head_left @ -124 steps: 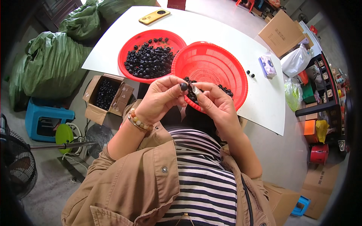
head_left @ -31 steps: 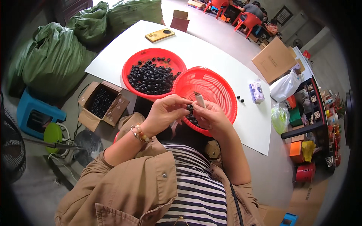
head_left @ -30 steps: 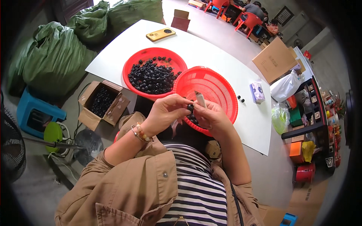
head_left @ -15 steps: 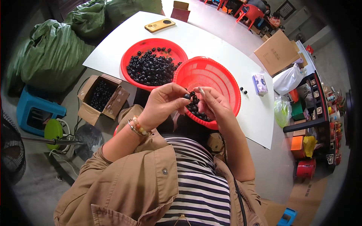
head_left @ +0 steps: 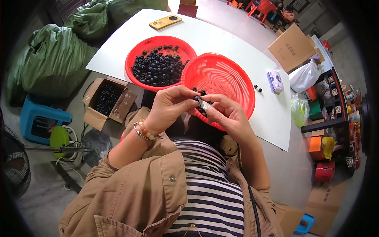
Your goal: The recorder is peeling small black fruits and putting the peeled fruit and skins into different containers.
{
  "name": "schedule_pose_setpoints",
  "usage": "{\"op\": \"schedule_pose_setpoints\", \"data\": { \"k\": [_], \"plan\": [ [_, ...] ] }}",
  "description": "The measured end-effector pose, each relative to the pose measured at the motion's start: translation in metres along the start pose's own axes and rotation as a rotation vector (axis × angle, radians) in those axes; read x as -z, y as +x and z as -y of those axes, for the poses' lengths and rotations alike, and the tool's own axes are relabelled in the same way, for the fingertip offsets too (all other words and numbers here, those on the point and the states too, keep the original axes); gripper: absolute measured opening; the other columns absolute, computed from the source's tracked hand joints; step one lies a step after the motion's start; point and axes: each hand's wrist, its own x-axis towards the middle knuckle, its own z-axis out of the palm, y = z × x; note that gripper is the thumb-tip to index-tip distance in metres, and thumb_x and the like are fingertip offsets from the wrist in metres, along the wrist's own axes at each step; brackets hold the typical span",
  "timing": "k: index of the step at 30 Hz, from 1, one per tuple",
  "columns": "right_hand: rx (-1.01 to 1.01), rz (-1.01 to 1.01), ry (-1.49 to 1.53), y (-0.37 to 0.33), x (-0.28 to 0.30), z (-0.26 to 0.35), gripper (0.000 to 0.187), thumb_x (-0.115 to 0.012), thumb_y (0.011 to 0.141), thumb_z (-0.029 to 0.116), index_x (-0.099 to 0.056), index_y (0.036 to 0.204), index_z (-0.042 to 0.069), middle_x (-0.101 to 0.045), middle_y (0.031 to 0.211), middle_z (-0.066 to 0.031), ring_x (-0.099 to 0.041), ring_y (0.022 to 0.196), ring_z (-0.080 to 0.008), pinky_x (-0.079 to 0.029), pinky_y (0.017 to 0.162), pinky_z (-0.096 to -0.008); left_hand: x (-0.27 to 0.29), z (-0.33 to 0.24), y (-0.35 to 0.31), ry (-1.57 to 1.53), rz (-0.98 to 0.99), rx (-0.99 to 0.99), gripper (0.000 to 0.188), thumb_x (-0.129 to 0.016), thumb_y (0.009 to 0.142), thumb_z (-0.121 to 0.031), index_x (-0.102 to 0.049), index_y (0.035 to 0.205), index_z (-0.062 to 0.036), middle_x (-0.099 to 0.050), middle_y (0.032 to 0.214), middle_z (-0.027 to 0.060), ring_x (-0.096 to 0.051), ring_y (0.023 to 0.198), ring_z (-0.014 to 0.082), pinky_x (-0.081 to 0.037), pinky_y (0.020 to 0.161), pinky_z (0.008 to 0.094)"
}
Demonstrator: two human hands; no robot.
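Note:
My left hand (head_left: 164, 108), with a beaded bracelet at the wrist, pinches a small round black piece (head_left: 197, 98) between thumb and fingertips. My right hand (head_left: 231, 116) is closed on a small flat strip (head_left: 207, 105), pale and silvery like a wrapped blade, whose tip meets the black piece. Both hands are over the near rim of a red plastic basket (head_left: 244, 85) with slotted walls. More black pieces lie inside it, partly hidden by my fingers. Left of it, a red basin (head_left: 130, 65) holds many black pieces, some showing holes.
The white table (head_left: 229, 43) carries a yellow phone (head_left: 166, 22), a purple-white packet (head_left: 275, 81) and two loose black pieces (head_left: 257, 88). An open carton (head_left: 91, 93) of black pieces stands at left, near green sacks (head_left: 59, 59), a blue stool (head_left: 45, 114) and a fan (head_left: 15, 158).
My right hand has turned and come closer to the left, bringing the pale strip against the black piece. The left hand keeps its pinch. The view has shifted slightly.

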Motion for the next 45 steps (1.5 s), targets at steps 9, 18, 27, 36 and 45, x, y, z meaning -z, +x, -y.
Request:
{"op": "schedule_pose_setpoints", "data": {
  "k": [9,18,27,36,45],
  "plan": [
    [-0.006,-0.003,-0.006,-0.003,-0.002,0.005,0.03,-0.055,0.085,0.011,-0.05,0.113,0.002,-0.057,0.077,-0.0004,-0.053,0.071,-0.0042,-0.043,0.065,-0.0199,0.001,0.002,0.001,0.045,0.008,-0.027,0.013,-0.061,0.078,-0.001,-0.06,0.091,0.0013,-0.061,0.079,0.0039,-0.058,0.067,0.0077,-0.048,0.06,0.0188],
    [-0.017,0.01,0.05,-0.005,-0.003,0.011,0.03,-0.054,0.085,0.01,-0.049,0.113,0.001,-0.059,0.082,-0.0029,-0.054,0.075,-0.0056,-0.044,0.067,-0.0204,0.001,0.003,0.0,0.048,0.014,-0.041,0.013,-0.061,0.078,-0.001,-0.06,0.091,0.0018,-0.06,0.078,0.0038,-0.057,0.067,0.0078,-0.048,0.059,0.0191],
    [-0.034,-0.027,0.063,-0.005,-0.005,0.004,0.028,-0.055,0.086,0.012,-0.051,0.111,0.002,-0.059,0.079,-0.0018,-0.053,0.072,-0.0049,-0.043,0.065,-0.0197,0.002,0.003,0.0,0.087,0.017,-0.069,0.012,-0.06,0.077,0.003,-0.059,0.089,0.0014,-0.059,0.079,0.0039,-0.058,0.069,0.0083,-0.048,0.061,0.0191],
    [-0.046,-0.071,0.112,-0.004,-0.01,0.007,0.025,-0.054,0.086,0.013,-0.053,0.108,0.001,-0.06,0.082,-0.0021,-0.053,0.075,-0.0047,-0.042,0.067,-0.0195,0.002,0.005,0.001,0.115,0.012,-0.088,0.012,-0.061,0.077,0.003,-0.059,0.088,0.0017,-0.06,0.079,0.0044,-0.058,0.07,0.0086,-0.049,0.062,0.0193],
    [-0.045,-0.102,0.226,-0.002,-0.012,0.006,0.023,-0.052,0.088,0.019,-0.054,0.103,0.002,-0.056,0.078,0.0009,-0.051,0.072,-0.0036,-0.04,0.066,-0.0169,-0.002,0.005,0.001,0.056,0.008,-0.067,0.012,-0.062,0.076,0.003,-0.06,0.088,0.0014,-0.06,0.081,0.0051,-0.058,0.069,0.0089,-0.049,0.062,0.0197]
  ]
}}
